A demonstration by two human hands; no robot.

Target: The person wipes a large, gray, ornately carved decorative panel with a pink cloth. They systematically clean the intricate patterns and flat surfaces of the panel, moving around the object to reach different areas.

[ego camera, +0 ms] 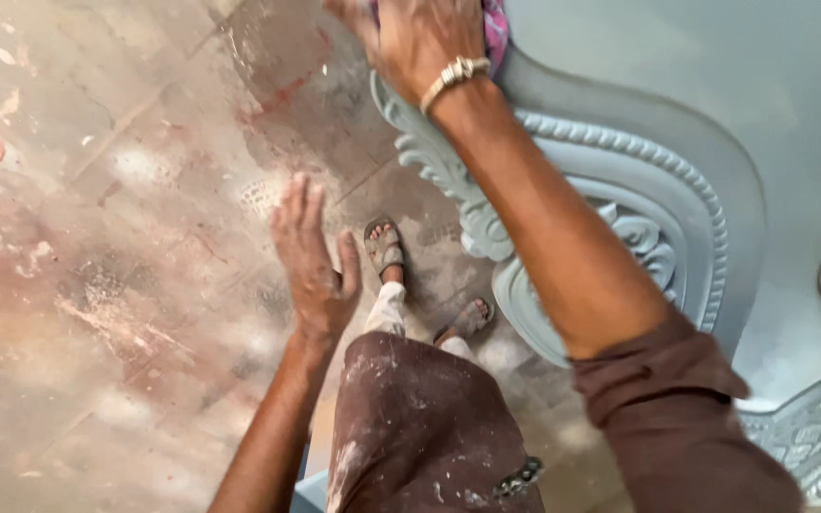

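Observation:
My right hand is at the top of the view, pressed on the scrolled edge of a grey-blue carved wooden panel, with a pink cloth bunched under the fingers. A gold bracelet sits on that wrist. My left hand hangs flat in the air over the floor, fingers apart and straight, holding nothing. The panel has beaded borders and swirl carving beside my right forearm.
A dusty tiled floor with red and white stains fills the left side. My feet in sandals stand below, next to the panel's curved edge. My brown, paint-specked clothing fills the bottom centre.

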